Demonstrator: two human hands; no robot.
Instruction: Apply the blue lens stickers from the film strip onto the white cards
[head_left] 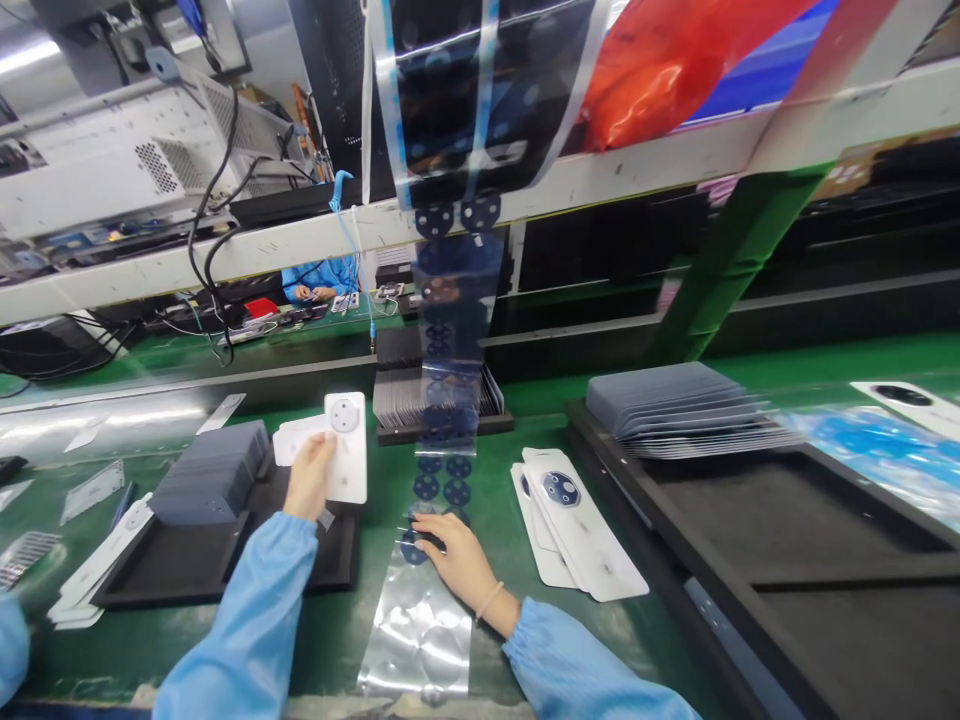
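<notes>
A white panel with a round camera cutout stands upright in my left hand, pinched along its left edge above a black tray. My right hand rests at the clear film strip, its fingers closed around the dark round stickers; whether one is between the fingertips is hidden. Pairs of dark round stickers run up the strip, which hangs down from above. Right of my right hand, white panels lie stacked, the top one carrying a dark round piece.
Grey panels fill part of the left black tray. More grey panels sit on the large right tray. A rack of panels stands behind the strip. Another person's hands show across the bench; a blue sleeve is at far left.
</notes>
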